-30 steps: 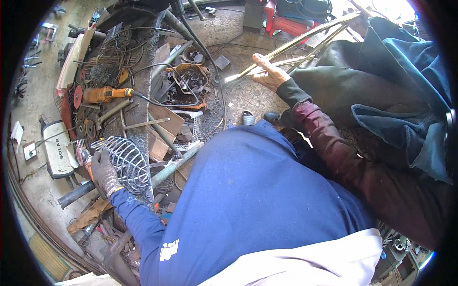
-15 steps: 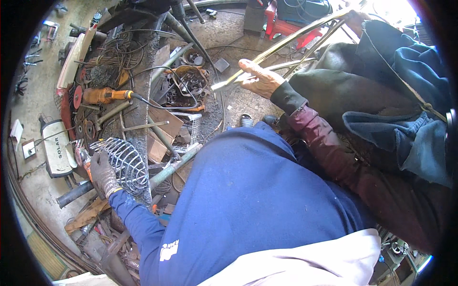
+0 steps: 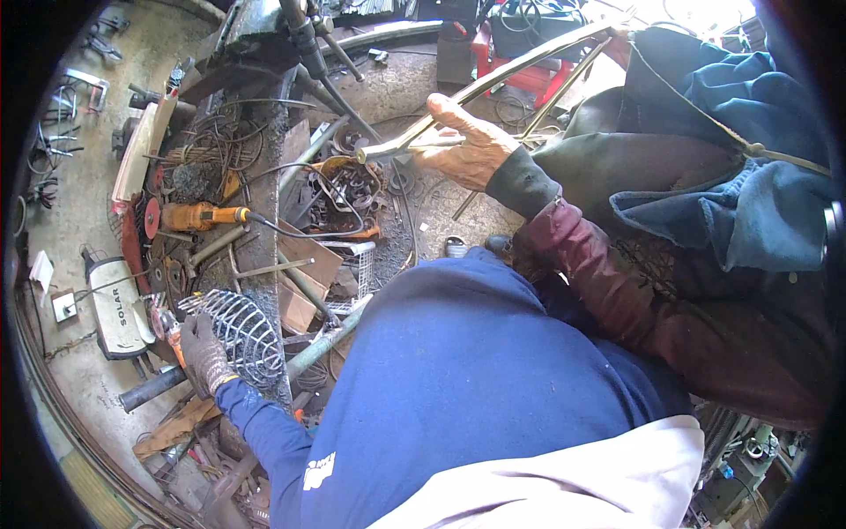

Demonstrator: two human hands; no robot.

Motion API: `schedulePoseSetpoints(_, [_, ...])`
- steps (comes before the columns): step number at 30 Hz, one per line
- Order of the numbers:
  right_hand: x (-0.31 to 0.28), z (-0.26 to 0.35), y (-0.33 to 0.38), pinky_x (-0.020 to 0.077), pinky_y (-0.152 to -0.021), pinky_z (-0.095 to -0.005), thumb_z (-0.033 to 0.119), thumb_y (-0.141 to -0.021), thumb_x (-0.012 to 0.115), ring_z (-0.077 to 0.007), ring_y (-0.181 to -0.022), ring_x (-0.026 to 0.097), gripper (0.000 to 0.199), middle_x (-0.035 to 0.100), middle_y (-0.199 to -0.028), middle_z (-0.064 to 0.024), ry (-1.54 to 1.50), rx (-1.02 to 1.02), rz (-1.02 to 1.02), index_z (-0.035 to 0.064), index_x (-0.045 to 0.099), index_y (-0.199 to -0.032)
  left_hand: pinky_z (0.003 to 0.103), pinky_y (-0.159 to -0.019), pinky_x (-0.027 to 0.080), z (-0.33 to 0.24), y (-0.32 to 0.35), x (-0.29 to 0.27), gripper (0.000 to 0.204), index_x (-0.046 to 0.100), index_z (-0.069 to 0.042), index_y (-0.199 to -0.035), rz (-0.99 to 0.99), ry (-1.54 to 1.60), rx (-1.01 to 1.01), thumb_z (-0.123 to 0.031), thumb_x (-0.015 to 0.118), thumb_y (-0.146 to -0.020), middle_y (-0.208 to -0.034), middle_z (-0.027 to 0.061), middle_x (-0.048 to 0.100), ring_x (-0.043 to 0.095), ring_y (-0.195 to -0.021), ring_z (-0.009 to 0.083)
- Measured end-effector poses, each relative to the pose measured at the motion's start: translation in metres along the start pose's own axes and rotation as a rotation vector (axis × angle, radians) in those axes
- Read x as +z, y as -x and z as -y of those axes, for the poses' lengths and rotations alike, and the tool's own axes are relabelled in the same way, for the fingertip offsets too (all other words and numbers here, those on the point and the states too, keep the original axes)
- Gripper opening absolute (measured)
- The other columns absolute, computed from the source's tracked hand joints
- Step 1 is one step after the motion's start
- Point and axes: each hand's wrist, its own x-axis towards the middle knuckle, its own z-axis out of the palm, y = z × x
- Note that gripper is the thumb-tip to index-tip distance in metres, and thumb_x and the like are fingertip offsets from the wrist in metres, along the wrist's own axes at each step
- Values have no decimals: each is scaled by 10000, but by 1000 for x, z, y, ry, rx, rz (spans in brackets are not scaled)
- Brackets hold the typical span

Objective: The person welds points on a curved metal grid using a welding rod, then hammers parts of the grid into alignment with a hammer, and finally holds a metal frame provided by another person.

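My left hand (image 3: 204,354), in a grey knitted glove and blue sleeve, is at the left of the head view. Its fingers are closed round an orange angle grinder (image 3: 174,342), mostly hidden by the glove, with its head and disc towards the far side. Right beside the hand lies a rounded wire basket (image 3: 240,333) of bare metal rods; whether they touch, I cannot tell. My right hand is out of sight. To my right, a co-worker's bare hand (image 3: 467,145) with a maroon sleeve holds a bent brass-coloured metal rod frame (image 3: 493,82), its other end at that person's far hand.
A second orange grinder (image 3: 196,216) with a red disc and cord lies on the cluttered bench. Near it are a white-and-black case (image 3: 119,304), pipes and cables. Beyond stand a bin of metal scraps (image 3: 352,181), cardboard (image 3: 304,291) and a red stand (image 3: 520,75).
The view has shifted slightly, so the bench sits lower. The co-worker's near hand and the rod frame have moved a little left. My left hand stays closed on the grinder beside the basket.
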Motion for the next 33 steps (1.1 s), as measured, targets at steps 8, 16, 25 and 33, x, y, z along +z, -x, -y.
schedulePoseSetpoints(8, [0,-22,0,270,-1310,-453,235,-1045,515,-173,-1319,519,237,569,-1164,-39,753,195,76,59,502,-1202,387,-1058,466,1,-3,6,562,632,24,-1345,21,123,-5,-395,661,-970,-1323,210,681,645,-1220,328])
schedulePoseSetpoints(16, [-8,-36,7,426,-1164,-334,309,-1106,461,-163,-1137,574,275,570,-1165,-82,1115,14,63,65,532,-1210,378,-1052,478,0,2,3,565,632,57,-1328,9,107,0,-358,694,-951,-1317,204,686,659,-1202,300])
schedulePoseSetpoints(25, [-18,-16,12,486,-1040,-244,342,-1107,513,-77,-1033,540,336,566,-1036,-14,1595,-246,-19,54,586,-1263,394,-1079,458,6,-5,6,575,618,43,-1353,40,88,-2,-386,672,-975,-1352,214,665,628,-1259,328])
schedulePoseSetpoints(33, [-25,-20,23,426,-1099,-256,312,-1099,535,-79,-1119,527,317,561,-1181,-7,347,-128,-45,114,544,-1347,381,-1068,449,-7,6,-1,536,636,31,-1326,27,94,-20,-365,669,-967,-1316,209,684,638,-1223,318])
